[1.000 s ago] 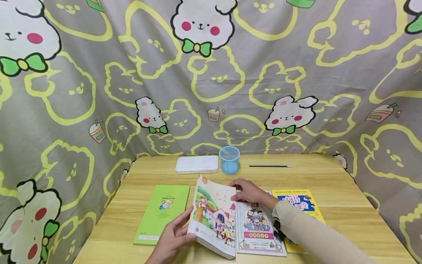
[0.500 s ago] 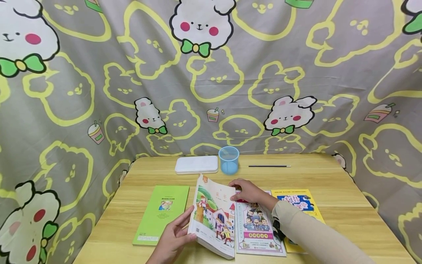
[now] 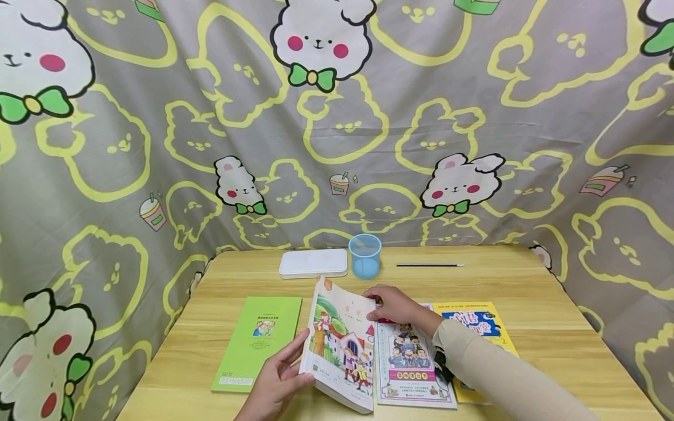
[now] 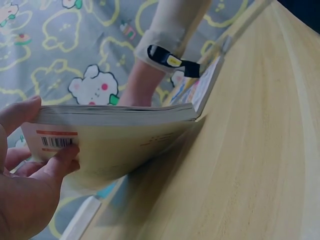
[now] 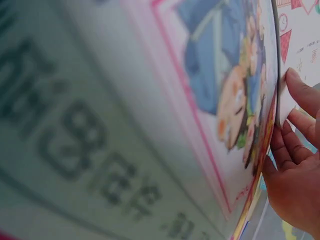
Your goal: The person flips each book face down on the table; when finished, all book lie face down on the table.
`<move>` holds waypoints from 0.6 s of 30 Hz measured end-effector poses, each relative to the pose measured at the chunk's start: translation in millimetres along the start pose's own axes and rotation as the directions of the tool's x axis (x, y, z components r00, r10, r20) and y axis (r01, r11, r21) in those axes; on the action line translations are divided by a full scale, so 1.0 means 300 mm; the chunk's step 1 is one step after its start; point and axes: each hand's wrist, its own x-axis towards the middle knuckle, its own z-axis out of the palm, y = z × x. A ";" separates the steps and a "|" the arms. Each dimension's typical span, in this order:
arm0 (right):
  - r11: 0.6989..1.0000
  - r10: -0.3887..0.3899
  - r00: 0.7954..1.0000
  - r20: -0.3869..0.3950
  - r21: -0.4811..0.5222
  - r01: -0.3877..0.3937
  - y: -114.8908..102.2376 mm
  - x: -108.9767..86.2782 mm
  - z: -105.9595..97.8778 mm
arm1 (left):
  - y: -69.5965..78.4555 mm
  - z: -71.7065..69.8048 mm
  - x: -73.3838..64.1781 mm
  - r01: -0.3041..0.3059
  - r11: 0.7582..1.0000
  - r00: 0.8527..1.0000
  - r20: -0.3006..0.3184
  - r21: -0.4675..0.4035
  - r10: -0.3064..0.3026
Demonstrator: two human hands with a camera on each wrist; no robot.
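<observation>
Watching from my remote post, I have both hands on one thick paperback book with a white cover painted with a red-roofed cottage, green trees and children (image 3: 342, 351). Left hand (image 3: 276, 374): fingers and thumb gripping the book's left edge near its lower corner. By the left wrist view, one digit presses the back cover beside a printed black-and-white barcode (image 4: 57, 141). Right hand (image 3: 396, 304): thumb on the front cover, fingers behind it, pinching the upper right edge; beige sleeve (image 3: 516, 374) on that arm, black strap (image 4: 172, 59) at the cuff.

The paperback sits between the two sets of fingers, tilted, left edge raised off the pale wood-grain tabletop (image 3: 558, 351), right edge lower. I cannot tell whether that lower edge touches its neighbour, a white picture book with a purple-pink border (image 3: 416, 368), lying flat just nearer me than the right fingers. Further right of those fingers, partly under the sleeve: a yellow book with a blue title patch (image 3: 476, 321). Left of the left fingers: a flat lime-green book (image 3: 258, 339). Beyond the fingers of both hands: a flat white rectangular case (image 3: 313, 264), a translucent blue plastic cup (image 3: 365, 257) beside it, and, further right, a thin dark pencil (image 3: 429, 265).
</observation>
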 end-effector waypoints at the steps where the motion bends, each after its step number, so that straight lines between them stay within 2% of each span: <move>1: 1.000 -0.008 1.000 0.004 -0.014 0.008 -0.004 0.000 0.000 | 0.000 0.001 0.000 -0.002 1.000 1.000 0.001 0.000 0.002; 4: 0.999 -0.030 0.999 0.013 -0.034 0.030 -0.024 0.003 0.000 | 0.003 0.004 -0.001 0.002 1.000 1.000 0.000 -0.004 -0.002; 12: 0.999 -0.030 0.999 0.019 -0.039 0.031 -0.090 0.026 0.008 | 0.011 0.014 -0.003 0.013 1.000 1.000 0.000 -0.006 -0.013; 18: 0.999 -0.040 0.999 0.011 -0.026 0.040 -0.131 0.054 0.014 | 0.013 0.017 -0.003 -0.003 1.000 1.000 0.022 -0.003 0.003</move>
